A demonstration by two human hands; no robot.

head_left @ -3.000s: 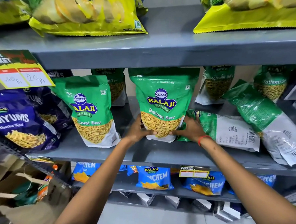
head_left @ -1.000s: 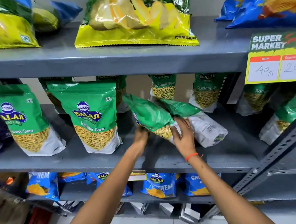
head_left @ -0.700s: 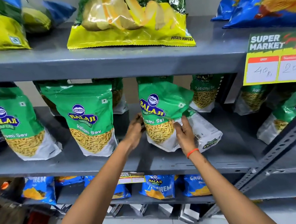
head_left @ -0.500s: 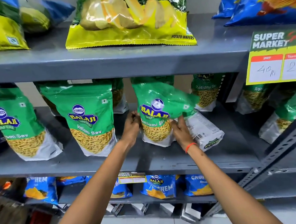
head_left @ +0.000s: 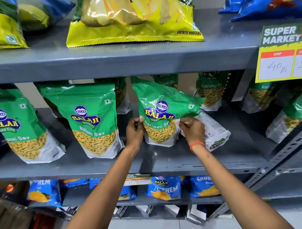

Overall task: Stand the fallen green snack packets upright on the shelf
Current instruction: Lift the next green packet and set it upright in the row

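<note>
On the grey middle shelf the person holds one green snack packet between both hands; its base stands on the shelf and its front faces the camera, while its top corner is folded down to the right. The left hand pinches the packet's left edge, and the right hand, with an orange band on the wrist, pinches its right edge, so each grip is clamped on the packet. The front shows the blue "BALAJI WAFERS" logo and the words "Ratlami Sev" above a window of yellow sev. Just behind the right hand another packet lies fallen on the shelf, with its white back and a barcode turned up. To the left, two packets of the same kind stand upright, one near the left hand and one at the frame edge. More "Ratlami Sev" packets stand at the back of the shelf. On the upper shelf lies a yellow bag marked "POTATO WAFERS". At the right hangs a price tag that reads "SUPER MARKET", "MRP" and "40 Rs". On the lower shelf are blue Balaji packets; their full name cannot be read.
</note>
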